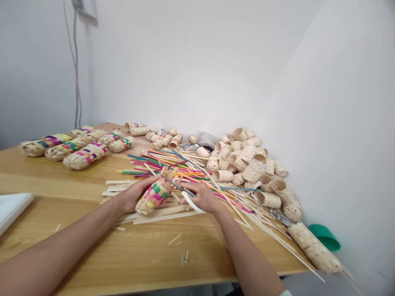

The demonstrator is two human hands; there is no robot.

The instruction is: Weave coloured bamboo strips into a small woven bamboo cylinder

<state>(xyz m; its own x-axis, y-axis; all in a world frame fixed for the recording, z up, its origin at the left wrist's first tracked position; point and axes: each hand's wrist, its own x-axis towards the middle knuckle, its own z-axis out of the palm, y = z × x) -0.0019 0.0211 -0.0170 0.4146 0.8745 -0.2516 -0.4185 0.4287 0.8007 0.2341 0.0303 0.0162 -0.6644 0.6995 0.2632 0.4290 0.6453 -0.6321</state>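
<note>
My left hand is closed around a small woven bamboo basket with pink, green, purple and yellow strips. The basket is tilted, its far end showing loose upright strip ends. In my right hand is a pair of scissors with a white handle. Their blades point left and reach the strip ends at the basket's far rim; whether a strip lies between the blades I cannot make out. Beneath both hands lie plain bamboo strips, and coloured strips are spread just beyond them.
Several finished-looking woven tubes lie at the left back of the wooden table. Many plain woven tubes are heaped at right. A longer woven tube and a green container sit by the right edge. A white object lies at far left.
</note>
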